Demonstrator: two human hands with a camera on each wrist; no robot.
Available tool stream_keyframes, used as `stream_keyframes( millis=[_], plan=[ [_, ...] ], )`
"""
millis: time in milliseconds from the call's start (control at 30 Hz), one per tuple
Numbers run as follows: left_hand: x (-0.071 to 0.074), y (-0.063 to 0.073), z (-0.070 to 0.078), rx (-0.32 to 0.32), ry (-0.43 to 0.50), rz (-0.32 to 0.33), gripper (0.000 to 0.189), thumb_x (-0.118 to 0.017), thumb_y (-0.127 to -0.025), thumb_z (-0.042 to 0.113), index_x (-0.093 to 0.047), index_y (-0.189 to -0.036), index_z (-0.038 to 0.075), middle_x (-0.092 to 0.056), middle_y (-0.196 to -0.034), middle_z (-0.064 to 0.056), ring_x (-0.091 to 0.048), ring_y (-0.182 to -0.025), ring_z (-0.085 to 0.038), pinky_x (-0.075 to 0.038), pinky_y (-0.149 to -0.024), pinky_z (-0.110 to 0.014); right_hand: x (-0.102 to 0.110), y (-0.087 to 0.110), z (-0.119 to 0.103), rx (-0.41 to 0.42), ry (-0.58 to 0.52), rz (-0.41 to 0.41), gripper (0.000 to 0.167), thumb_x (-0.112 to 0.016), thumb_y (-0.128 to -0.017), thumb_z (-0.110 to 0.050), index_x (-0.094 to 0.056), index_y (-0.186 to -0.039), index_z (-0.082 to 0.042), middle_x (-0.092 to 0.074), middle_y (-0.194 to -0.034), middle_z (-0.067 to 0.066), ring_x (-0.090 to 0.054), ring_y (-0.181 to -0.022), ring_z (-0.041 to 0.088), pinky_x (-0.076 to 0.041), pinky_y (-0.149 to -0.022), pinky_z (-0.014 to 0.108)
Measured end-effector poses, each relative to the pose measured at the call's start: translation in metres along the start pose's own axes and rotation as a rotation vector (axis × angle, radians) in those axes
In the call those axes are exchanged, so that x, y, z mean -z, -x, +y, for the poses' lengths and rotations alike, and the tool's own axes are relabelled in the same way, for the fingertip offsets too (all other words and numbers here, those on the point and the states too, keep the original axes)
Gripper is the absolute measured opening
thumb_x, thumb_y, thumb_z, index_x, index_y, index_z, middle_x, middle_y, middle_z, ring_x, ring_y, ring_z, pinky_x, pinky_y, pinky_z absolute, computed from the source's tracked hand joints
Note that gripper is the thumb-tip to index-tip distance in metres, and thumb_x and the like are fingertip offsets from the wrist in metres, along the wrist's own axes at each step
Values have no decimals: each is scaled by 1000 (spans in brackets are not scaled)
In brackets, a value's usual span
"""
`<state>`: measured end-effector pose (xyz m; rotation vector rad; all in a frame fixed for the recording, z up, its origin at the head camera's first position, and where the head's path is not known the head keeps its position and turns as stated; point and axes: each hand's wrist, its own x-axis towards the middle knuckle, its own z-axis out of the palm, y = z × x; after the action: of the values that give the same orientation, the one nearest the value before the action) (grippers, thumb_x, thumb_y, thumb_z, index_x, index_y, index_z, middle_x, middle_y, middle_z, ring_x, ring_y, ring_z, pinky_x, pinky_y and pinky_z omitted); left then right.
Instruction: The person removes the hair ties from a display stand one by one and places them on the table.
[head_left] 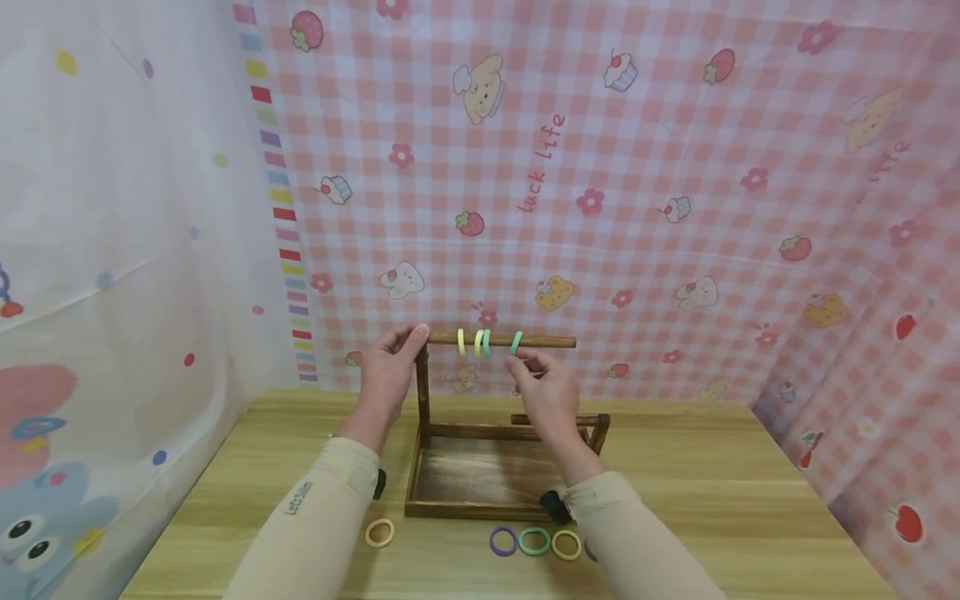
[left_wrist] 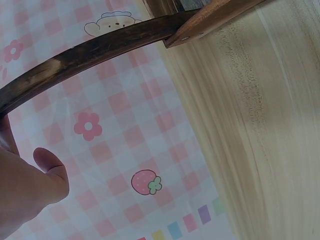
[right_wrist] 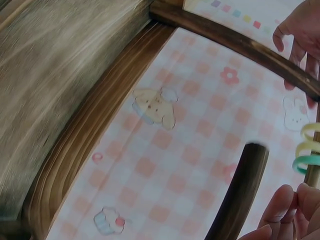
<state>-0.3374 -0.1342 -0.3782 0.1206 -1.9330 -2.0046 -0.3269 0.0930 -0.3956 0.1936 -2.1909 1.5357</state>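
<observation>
A dark wooden rack (head_left: 422,392) stands on the table, with a tray base and an upper rod (head_left: 555,342) reaching right from its tall post. My left hand (head_left: 388,367) grips the top corner of that post, the thumb near the rod's fixed end. Two yellow rings (head_left: 461,342) and a green ring (head_left: 486,343) hang on the rod. Farther right, my right hand (head_left: 551,390) pinches another green ring (head_left: 517,342) that is around the rod. In the right wrist view, thumb and fingertips (right_wrist: 282,197) meet below the threaded rings (right_wrist: 306,163); the pinched ring is hidden there.
A shorter, lower rod (head_left: 521,419) extends from the rack's right side, beneath my right hand. In front of the tray lie an orange ring (head_left: 380,533), a purple ring (head_left: 503,541), a green ring (head_left: 534,542), a yellow ring (head_left: 566,545) and another purple one partly behind my right sleeve.
</observation>
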Motion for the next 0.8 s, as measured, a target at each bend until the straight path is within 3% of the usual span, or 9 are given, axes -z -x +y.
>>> stream_keyframes(
  millis=[200, 400, 600, 800],
  plan=[
    [1, 0, -1, -1, -5, -5, 38, -74, -102, 43, -77, -124, 13, -78, -113, -1, -70, -96, -10, -55, -91, -27, 20, -1, 8, 13, 87, 19, 25, -77, -101, -32, -82, -116, -12, -82, -97, 10, -77, -78, 29, -53, -55, 27],
    [1, -2, -2, 6, 9, -3, 40, -76, -100, 45, -77, -123, 13, -78, -107, 4, -70, -94, -9, -56, -87, -24, 40, -5, 14, 5, 110, 31, 26, -77, -102, -31, -82, -116, -11, -81, -96, 13, -75, -73, 20, -53, -54, 26],
    [1, -2, -3, 9, 6, -1, 41, -77, -99, 46, -77, -124, 13, -79, -111, 1, -70, -96, -9, -55, -90, -24, 57, -10, 20, 15, 140, 72, 25, -78, -101, -27, -82, -115, -8, -82, -94, 16, -70, -66, 7, -53, -56, 21],
    [1, -1, -2, 22, -7, -13, 44, -75, -99, 50, -77, -126, 15, -78, -118, -3, -70, -99, -12, -55, -95, -30, 71, -10, 25, 25, 216, 90, 25, -78, -100, -29, -83, -114, -9, -82, -95, 14, -69, -67, 8, -51, -55, 21]
  ],
)
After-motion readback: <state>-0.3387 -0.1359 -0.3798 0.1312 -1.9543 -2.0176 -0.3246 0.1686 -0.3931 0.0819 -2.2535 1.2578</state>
